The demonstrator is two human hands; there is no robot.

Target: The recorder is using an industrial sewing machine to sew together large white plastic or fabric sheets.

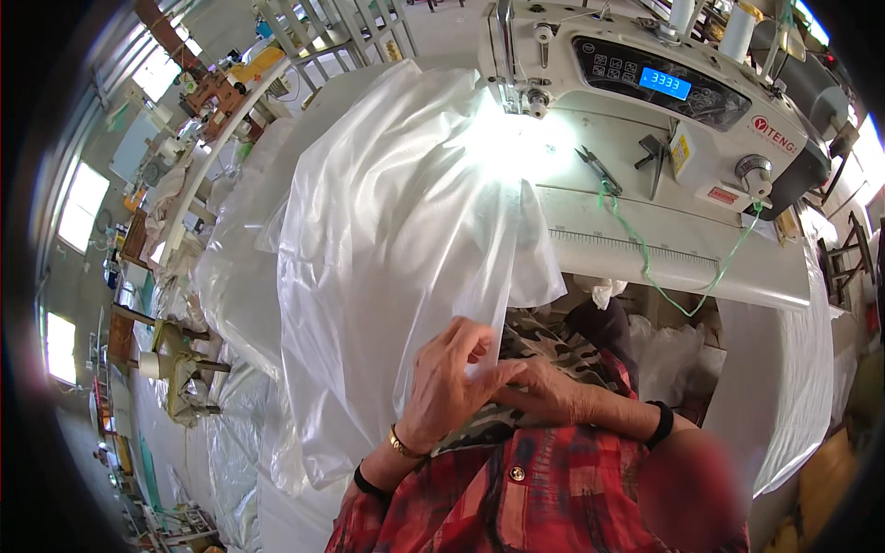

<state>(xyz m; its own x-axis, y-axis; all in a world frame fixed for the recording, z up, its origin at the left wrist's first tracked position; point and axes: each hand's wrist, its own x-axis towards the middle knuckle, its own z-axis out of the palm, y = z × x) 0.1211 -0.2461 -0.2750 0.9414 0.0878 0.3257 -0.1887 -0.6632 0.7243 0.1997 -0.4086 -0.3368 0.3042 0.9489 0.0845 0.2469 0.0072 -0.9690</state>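
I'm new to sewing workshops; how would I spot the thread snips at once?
Start at the big white sewing machine with the lit blue display. Look on the pale table beneath it, just right of the bright glare. The thread snips are the slim, dark, pointed tool with green cord at the near end, unlike the cordless black piece to their right.

Main light: white glare under the sewing machine point(636, 35) in front of me, burnt out where it meets the table point(682, 223). Sheen: bright streaks down the folds of my plastic sheet point(387, 240). Daylight: windows point(83, 207) at far left, overexposed. Display point(666, 84): glowing blue, crisp. Hands: my left hand point(452, 378) and right hand point(544, 391), evenly lit, fairly sharp. Shadow: dim hollow below the table edge. Blur: round reddish smudge over my right sleeve point(696, 488). Rim: strong fisheye bending, straight edges bowed, corners blackened, distant clutter point(218, 100) at left soft.
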